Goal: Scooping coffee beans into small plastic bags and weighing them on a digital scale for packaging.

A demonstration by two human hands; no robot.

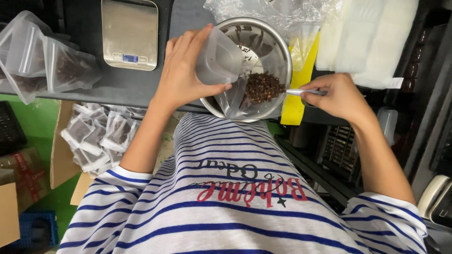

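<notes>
My left hand point(184, 70) grips a translucent plastic cup point(219, 59), tilted over a steel bowl point(278, 44) at the bench edge. A clear plastic bag point(235, 99) lies in the bowl with a heap of dark brown dried spice point(262, 87) in it. My right hand point(336, 96) holds the handle of a metal spoon point(301, 92), whose tip reaches into the spice heap. The spoon's bowl is hidden in the spice.
A small digital scale point(130, 33) sits on the dark bench to the left of the bowl. Filled clear bags point(52, 66) lie at the far left. A cardboard box point(59, 150) of small packed bags point(96, 134) stands below. White plastic packs point(367, 37) and a yellow strip point(296, 89) lie to the right.
</notes>
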